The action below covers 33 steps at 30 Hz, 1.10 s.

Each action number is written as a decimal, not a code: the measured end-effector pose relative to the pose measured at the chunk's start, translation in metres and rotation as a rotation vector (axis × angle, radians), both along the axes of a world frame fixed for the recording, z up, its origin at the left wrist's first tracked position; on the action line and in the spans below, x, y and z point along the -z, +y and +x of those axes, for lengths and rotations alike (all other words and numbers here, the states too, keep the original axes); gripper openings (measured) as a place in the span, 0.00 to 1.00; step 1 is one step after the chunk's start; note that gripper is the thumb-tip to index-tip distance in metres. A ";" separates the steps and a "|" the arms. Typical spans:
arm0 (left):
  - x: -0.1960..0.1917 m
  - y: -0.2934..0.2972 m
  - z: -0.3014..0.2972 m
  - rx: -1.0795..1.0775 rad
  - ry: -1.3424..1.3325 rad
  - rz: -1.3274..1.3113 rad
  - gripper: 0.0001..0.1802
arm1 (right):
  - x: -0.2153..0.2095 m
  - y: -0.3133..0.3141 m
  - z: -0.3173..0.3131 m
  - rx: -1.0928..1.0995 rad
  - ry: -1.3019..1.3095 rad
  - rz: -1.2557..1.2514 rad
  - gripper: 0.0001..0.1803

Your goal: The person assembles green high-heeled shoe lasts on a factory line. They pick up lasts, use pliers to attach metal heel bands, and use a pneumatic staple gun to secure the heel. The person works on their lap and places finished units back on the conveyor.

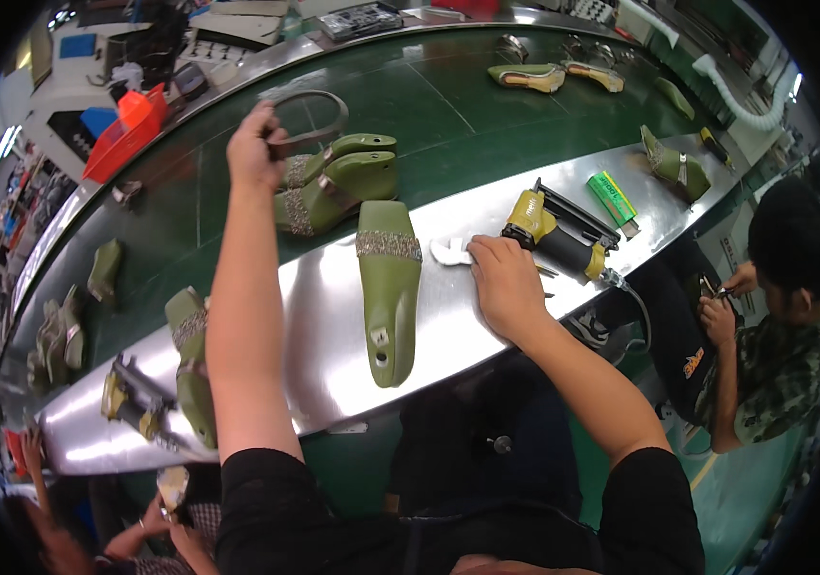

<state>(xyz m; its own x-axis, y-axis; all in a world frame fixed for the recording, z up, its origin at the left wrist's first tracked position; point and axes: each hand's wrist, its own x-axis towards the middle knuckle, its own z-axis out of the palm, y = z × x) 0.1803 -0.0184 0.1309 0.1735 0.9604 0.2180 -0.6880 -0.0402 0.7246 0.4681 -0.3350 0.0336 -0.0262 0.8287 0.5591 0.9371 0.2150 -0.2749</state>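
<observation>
Out over the far belt, my left hand is closed on one end of a thin grey-brown strap, which curves out in a loop. Just beside it stand two green shoe lasts with glittery bands around them. In front of me a single green shoe last lies on the metal ledge, a glittery band across its forefoot. My right hand rests over a pair of pincers, fingers closed around it. The silver head sticks out to the left, and dark handle ends show on the right.
A yellow-and-black nail gun with a hose lies right of my right hand, beside a green box. Another nail gun and banded last lie left. An orange bin stands beyond. Co-workers sit at both ends.
</observation>
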 end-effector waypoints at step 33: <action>0.097 -0.314 0.000 -0.199 0.514 0.002 0.17 | -0.023 -0.089 -0.140 -0.233 0.462 0.158 0.49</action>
